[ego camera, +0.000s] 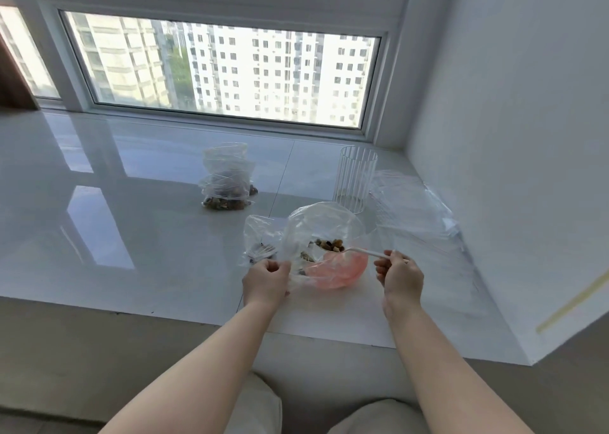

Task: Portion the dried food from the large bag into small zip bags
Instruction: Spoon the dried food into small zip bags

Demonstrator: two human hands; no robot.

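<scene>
A first-person view looks down at a glossy white window ledge [99, 203], with two bare forearms reaching forward from the bottom edge.

Furthest left on the ledge, toward the window, a cluster of small clear filled zip bags [227, 179] stands upright, with brown dried pieces showing at the bottom. Nearer, a small zip bag [258, 240] with a few dark pieces inside lies just left of the large bag and touches it.

The left hand [266, 280] has its fingers curled round the crumpled clear plastic at the large bag's left side, gripping it. The large bag [324, 232] sits in the middle near the front edge, its mouth standing open, with a small heap of brown and yellow dried food [329, 244] inside. A pink bowl [336, 270] shows through the plastic at the bag's lower right.

The right hand [400, 273] pinches the handle of a white spoon [365, 252], whose far end reaches into the bag beside the food.

Behind the bag stands a ribbed clear glass [356, 178]. To its right, by the wall, lies a loose stack of flat, empty zip bags [415, 216] with red seal lines.
</scene>
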